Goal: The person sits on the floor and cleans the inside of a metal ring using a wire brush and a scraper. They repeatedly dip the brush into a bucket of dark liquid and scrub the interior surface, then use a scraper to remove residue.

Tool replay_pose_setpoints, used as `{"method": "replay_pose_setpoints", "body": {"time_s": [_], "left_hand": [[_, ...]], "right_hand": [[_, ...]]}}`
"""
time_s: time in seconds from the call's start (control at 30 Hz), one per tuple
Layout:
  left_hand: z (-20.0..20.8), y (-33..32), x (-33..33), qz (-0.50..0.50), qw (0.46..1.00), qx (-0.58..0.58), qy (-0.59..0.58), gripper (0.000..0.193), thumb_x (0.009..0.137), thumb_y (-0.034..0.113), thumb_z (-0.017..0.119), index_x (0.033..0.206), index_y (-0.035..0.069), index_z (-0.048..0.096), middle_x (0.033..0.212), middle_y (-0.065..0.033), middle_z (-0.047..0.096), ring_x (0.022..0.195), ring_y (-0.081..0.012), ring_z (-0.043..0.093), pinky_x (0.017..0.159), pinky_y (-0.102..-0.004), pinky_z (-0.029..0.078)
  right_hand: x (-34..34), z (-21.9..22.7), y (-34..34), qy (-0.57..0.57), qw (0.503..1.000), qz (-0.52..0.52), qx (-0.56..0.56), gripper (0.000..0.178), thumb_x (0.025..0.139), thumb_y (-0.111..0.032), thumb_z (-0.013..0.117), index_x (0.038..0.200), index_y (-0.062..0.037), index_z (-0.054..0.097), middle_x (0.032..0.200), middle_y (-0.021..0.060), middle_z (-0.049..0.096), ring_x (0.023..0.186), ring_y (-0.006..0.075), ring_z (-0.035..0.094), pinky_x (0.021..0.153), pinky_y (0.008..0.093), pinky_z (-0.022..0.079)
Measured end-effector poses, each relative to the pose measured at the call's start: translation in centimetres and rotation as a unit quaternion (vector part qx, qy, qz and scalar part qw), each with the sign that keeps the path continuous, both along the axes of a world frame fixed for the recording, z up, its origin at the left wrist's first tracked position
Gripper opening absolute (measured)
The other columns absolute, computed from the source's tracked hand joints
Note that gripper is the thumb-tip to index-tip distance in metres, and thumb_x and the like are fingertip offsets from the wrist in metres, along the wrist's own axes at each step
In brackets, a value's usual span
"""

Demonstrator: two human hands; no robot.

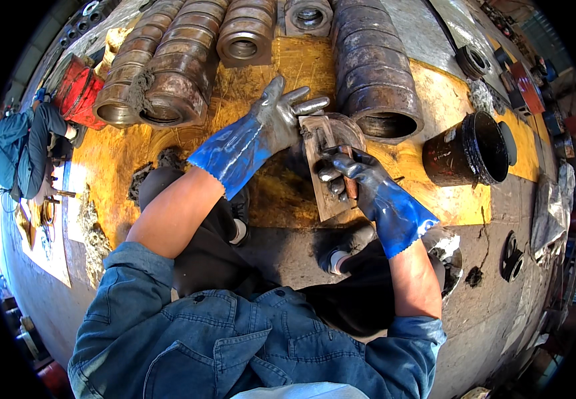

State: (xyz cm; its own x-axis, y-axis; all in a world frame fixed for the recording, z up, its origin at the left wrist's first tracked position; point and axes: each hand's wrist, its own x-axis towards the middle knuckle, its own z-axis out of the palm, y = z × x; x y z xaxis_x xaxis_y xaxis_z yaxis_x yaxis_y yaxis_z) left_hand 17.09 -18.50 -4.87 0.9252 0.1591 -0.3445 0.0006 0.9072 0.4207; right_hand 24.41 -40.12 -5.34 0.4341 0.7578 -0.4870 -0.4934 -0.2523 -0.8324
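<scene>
Both my hands wear blue rubber gloves, blackened and shiny with grease over the palms and fingers. My left hand [281, 120] is open, palm turned up and fingers stretched toward the top of a flat oblong brown plate [321, 196]. Whether its fingertips touch that plate I cannot tell. The fingers of my right hand [354, 171] curl round a short reddish-brown handle [350, 189] lying over the plate. My glove hides how handle and plate join. Behind the plate is a round, dark metal part [349, 128], partly covered.
Rusty ribbed cylinders [374, 73] lie beyond my hands on a greasy yellow board [271, 199], more of them [181, 76] at the left. A black bucket [464, 153] lies tipped at the right. At the far left, another person [25, 146] crouches near a red bucket [78, 93].
</scene>
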Motion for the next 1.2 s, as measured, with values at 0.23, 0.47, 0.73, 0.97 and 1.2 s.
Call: {"method": "replay_pose_setpoints", "body": {"time_s": [0.23, 0.47, 0.73, 0.97, 1.2], "left_hand": [[-1.7, 0.1, -0.2, -0.005, 1.0, 0.011, -0.007, 0.082, 0.092, 0.06, 0.043, 0.145, 0.001, 0.023, 0.142, -0.0272, 0.037, 0.13, -0.0398, 0.04, 0.108, -0.0557, 0.032], [-3.7, 0.9, -0.6, -0.031, 0.995, 0.084, 0.048, 0.081, 0.088, 0.064, 0.05, 0.144, 0.007, 0.032, 0.134, -0.022, 0.046, 0.124, -0.0358, 0.046, 0.101, -0.0512, 0.039], [-4.1, 1.3, -0.8, -0.022, 0.992, 0.125, 0.024, 0.087, 0.088, 0.063, 0.05, 0.148, 0.009, 0.019, 0.144, -0.0213, 0.038, 0.134, -0.0348, 0.035, 0.112, -0.0517, 0.024], [-2.0, -0.8, -0.9, -0.046, 0.991, 0.126, 0.01, 0.086, 0.089, 0.063, 0.047, 0.149, 0.009, 0.017, 0.149, -0.0221, 0.028, 0.139, -0.035, 0.026, 0.114, -0.0491, 0.022], [-0.6, -2.6, -1.5, -0.031, 0.996, 0.07, 0.052, 0.074, 0.092, 0.055, 0.05, 0.145, 0.008, 0.028, 0.148, -0.0206, 0.032, 0.137, -0.0354, 0.029, 0.112, -0.0479, 0.028]], "right_hand": [[-0.9, 2.6, 0.6, -0.029, 0.998, -0.049, -0.035, 0.018, 0.09, -0.021, 0.065, 0.096, -0.0047, 0.066, 0.066, 0.0045, 0.064, 0.039, 0.0105, 0.046, 0.038, 0.0235, 0.033], [1.6, 1.4, -0.3, -0.028, 0.997, -0.07, -0.023, 0.014, 0.092, -0.019, 0.062, 0.097, -0.0061, 0.066, 0.064, 0.0045, 0.064, 0.039, 0.0103, 0.045, 0.038, 0.0236, 0.035], [4.6, 2.0, -2.2, -0.044, 0.993, -0.106, 0.032, 0.027, 0.095, -0.023, 0.054, 0.112, -0.0023, 0.062, 0.088, 0.01, 0.069, 0.065, 0.0153, 0.063, 0.053, 0.0264, 0.05], [10.7, 3.7, -11.7, -0.061, 0.975, -0.172, 0.125, 0.042, 0.097, -0.038, 0.05, 0.107, 0.0012, 0.062, 0.076, 0.0089, 0.066, 0.065, 0.0202, 0.06, 0.06, 0.031, 0.05], [9.6, 9.4, -30.3, -0.297, 0.883, -0.359, -0.05, 0.017, 0.092, -0.015, 0.06, 0.105, -0.0037, 0.062, 0.087, 0.0034, 0.067, 0.069, 0.0129, 0.059, 0.062, 0.028, 0.049]]}}
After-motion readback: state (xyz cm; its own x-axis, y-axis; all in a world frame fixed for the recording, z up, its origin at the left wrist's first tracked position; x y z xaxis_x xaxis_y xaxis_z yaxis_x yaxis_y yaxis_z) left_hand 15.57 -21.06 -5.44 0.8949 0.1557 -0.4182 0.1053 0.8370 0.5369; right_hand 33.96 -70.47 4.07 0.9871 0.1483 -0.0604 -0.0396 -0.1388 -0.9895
